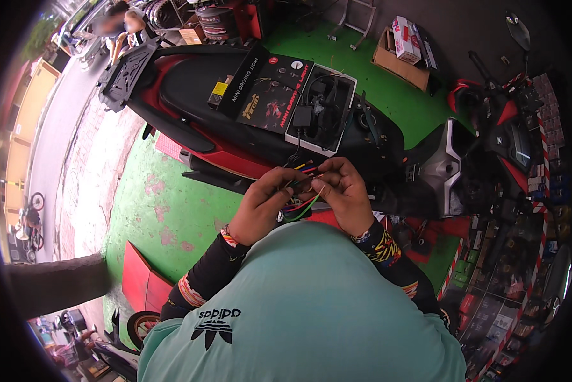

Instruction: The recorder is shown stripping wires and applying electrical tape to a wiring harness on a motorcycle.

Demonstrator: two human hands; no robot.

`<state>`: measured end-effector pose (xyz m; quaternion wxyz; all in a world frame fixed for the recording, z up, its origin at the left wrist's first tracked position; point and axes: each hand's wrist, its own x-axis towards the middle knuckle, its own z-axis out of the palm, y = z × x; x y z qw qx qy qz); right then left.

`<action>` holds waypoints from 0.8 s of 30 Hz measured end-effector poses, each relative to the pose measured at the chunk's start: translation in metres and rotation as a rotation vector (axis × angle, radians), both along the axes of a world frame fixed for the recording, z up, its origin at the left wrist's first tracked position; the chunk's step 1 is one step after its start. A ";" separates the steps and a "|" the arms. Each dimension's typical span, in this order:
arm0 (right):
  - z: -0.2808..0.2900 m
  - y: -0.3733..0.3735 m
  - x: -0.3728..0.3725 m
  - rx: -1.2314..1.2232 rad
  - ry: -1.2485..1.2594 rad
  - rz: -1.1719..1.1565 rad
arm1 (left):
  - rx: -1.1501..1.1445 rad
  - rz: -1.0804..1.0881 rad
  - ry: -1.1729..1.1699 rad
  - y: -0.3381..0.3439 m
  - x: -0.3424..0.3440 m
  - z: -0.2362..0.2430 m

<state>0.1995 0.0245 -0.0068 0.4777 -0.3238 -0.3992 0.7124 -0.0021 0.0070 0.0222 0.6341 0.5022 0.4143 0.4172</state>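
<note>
Thin coloured wires (304, 209), green, red and others, run between my two hands in front of my chest. My left hand (258, 205) pinches some of them with thumb and fingertips. Opposite it, my right hand (348, 198) also has its fingertips closed on the wires. Just beyond, an open box (329, 151) lies on the scooter seat (193, 86), with black cables and a small black module (302, 117) inside. Its dark printed lid (265, 102) is folded back to the left. What exactly each fingertip grips is too small to tell.
Dark-handled pliers (370, 127) lie on the seat right of the box. A small yellow-labelled box (219, 90) sits left of the lid. The scooter's handlebar area (499, 137) is at right. Cartons (400, 60) stand on the green floor (165, 210). A person (121, 28) is at the far left.
</note>
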 end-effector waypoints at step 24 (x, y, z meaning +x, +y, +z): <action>0.011 0.002 0.013 -0.041 -0.245 0.035 | 0.519 0.204 0.431 0.013 0.014 -0.010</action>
